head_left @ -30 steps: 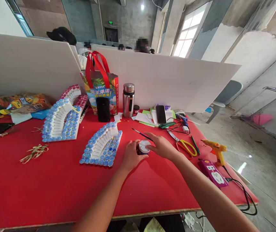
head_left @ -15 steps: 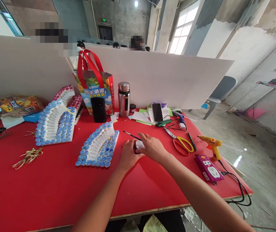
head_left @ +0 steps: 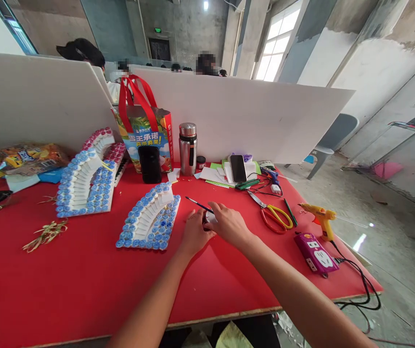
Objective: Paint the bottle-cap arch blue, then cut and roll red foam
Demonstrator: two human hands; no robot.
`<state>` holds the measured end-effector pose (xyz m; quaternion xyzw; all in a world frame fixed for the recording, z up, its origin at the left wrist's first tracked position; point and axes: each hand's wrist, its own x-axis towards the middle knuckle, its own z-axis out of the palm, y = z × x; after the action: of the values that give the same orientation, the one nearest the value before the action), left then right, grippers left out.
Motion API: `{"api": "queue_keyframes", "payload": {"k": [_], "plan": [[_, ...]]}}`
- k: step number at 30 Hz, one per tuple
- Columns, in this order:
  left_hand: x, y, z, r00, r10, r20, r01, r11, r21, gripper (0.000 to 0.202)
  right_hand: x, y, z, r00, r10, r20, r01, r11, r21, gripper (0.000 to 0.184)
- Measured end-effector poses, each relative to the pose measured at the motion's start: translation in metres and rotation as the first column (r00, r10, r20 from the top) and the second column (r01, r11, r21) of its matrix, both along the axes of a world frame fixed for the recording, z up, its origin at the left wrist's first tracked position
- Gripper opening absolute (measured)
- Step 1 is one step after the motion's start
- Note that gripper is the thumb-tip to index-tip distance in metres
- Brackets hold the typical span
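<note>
– Starting at the near edge: both forearms reach out over the red table (head_left: pixel 84 285). Where do the hands end up?
– Mid-table: left hand (head_left: pixel 194 233) and right hand (head_left: pixel 229 224) meet on a small jar (head_left: pixel 207 220), which stands on the table between them.
– Fingers?
– Left fingers curl round the jar's side, holding it. Right fingers lie narrow and bent over its top. Can't tell whether they actually pinch it, since the hand hides the contact.
– Delta versus a second ago?
– The jar's white top was in plain sight then. Now the right hand covers nearly all of it. The jar is in the same spot, not lifted. My read: the right hand has closed down on the top.
– Around it?
– A paintbrush (head_left: pixel 197 204) lies just behind the hands. A blue arch (head_left: pixel 151 220) sits just left of the left hand. Scissors (head_left: pixel 274 216) are near on the right, with the glue gun (head_left: pixel 319 216) and power strip (head_left: pixel 318 253) further right by the edge.
– Further back?
– A second arch (head_left: pixel 84 186), a steel flask (head_left: pixel 187 149), a black phone (head_left: pixel 150 164) leaning on a printed bag (head_left: pixel 145 130). Behind those is the white partition (head_left: pixel 247 116), with other people beyond it.
</note>
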<state>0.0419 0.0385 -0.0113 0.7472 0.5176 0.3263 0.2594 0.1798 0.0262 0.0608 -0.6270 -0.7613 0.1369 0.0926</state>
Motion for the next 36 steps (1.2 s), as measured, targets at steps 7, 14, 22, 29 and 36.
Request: {"api": "queue_keyframes", "payload": {"k": [7,14,22,29,36], "plan": [[-0.002,-0.001,-0.005,1.0,0.008,0.011,-0.008,0.999,0.037,0.057,0.058,0.006,-0.029,0.879,-0.202,-0.432,0.305,0.934,0.184,0.034],[-0.003,-0.001,-0.007,1.0,0.009,0.03,-0.01,0.999,0.048,0.061,0.086,-0.004,-0.072,0.932,-0.361,-0.037,0.359,0.904,0.23,0.029],[-0.003,-0.001,-0.005,0.998,0.016,0.065,-0.016,1.0,0.013,0.062,0.085,-0.005,-0.069,0.958,-0.284,0.045,0.259,0.921,0.293,0.035],[-0.004,-0.006,0.005,0.934,-0.052,0.353,0.116,0.98,-0.162,0.049,0.049,-0.016,-0.014,0.947,0.195,-0.254,-0.138,0.964,0.226,0.061],[-0.008,-0.004,-0.003,0.895,-0.113,0.432,0.198,0.967,-0.157,0.051,0.03,-0.002,-0.001,0.94,0.333,-0.08,-0.317,0.934,0.166,0.056]]}}
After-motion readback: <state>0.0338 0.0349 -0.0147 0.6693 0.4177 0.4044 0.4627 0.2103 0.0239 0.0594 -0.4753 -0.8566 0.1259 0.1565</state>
